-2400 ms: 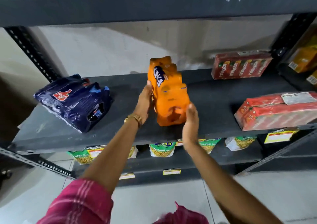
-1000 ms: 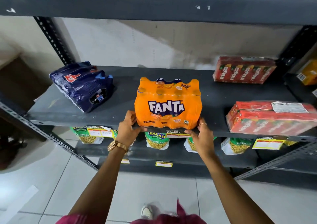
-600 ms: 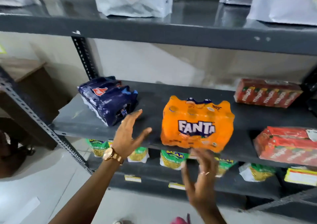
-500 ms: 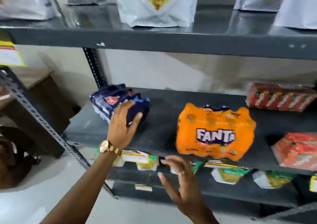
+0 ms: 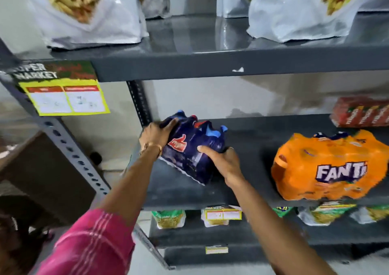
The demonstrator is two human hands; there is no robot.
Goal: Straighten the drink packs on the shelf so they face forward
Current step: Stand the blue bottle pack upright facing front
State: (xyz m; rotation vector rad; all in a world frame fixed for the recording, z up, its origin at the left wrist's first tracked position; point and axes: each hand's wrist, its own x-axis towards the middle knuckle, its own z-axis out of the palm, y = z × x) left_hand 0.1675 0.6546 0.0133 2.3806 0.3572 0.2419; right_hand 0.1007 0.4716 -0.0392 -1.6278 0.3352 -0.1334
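A dark blue drink pack (image 5: 190, 148) with a red thumbs-up logo sits skewed at the left end of the grey middle shelf (image 5: 179, 192), one corner pointing toward me. My left hand (image 5: 156, 134) grips its far left side. My right hand (image 5: 224, 162) holds its near right side, thumb laid across the front. The orange Fanta pack (image 5: 328, 166) stands to the right near the shelf's front edge, its label facing me. Further right, at the back of the shelf, lies a red juice-carton pack (image 5: 361, 112), partly cut off by the frame.
White snack bags (image 5: 88, 13) stand on the upper shelf. A yellow price card (image 5: 65, 97) hangs at the upper left. Small snack packets (image 5: 168, 219) line the lower shelf. A perforated grey upright (image 5: 75, 154) runs diagonally at left, with a brown piece of furniture (image 5: 42, 169) behind it.
Both hands let go of the orange Fanta pack, which now faces forward, and moved left. They have closed on the dark blue pack. My view swung up and left.
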